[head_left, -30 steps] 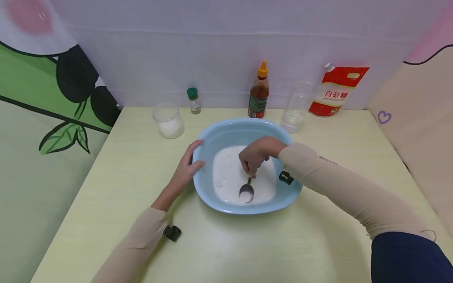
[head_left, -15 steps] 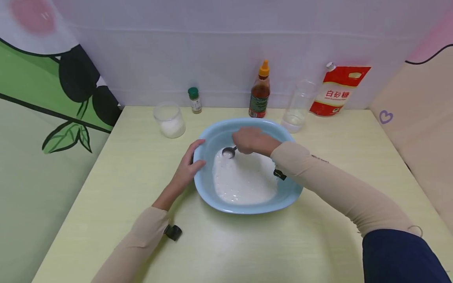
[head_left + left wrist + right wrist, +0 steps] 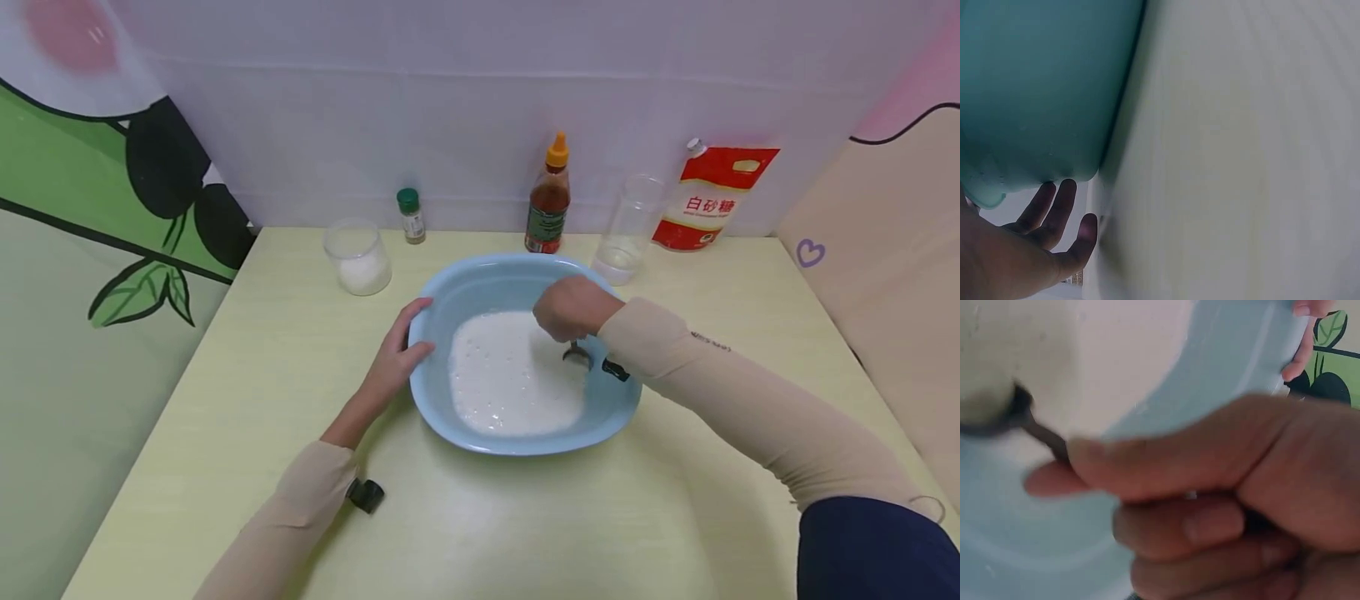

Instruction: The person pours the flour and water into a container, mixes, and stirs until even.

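A light blue plastic basin (image 3: 525, 446) holds a pool of milky white liquid (image 3: 502, 375) with small bubbles. My left hand (image 3: 393, 354) grips the basin's left rim, thumb and index finger at the edge. In the left wrist view its other fingers (image 3: 1063, 212) reach along the basin's outer wall. Inside the basin, my right hand (image 3: 573, 308) pinches a dark metal spoon (image 3: 577, 353) by its handle, thumb against index finger. The spoon's bowl is at the right side of the liquid; in the right wrist view the spoon (image 3: 1041, 434) is blurred and partly out of frame.
Behind the basin stand a glass with white contents (image 3: 362, 267), a small green-capped jar (image 3: 412, 217), a sauce bottle with an orange tip (image 3: 547, 208), a tall clear glass (image 3: 626, 237) and a red-and-white sugar pouch (image 3: 708, 200). A wall cloth hangs behind the pale table (image 3: 465, 533).
The right hand has swept the spoon round the basin, from the near middle to the far left, then across to the right side. The left hand stays on the rim.
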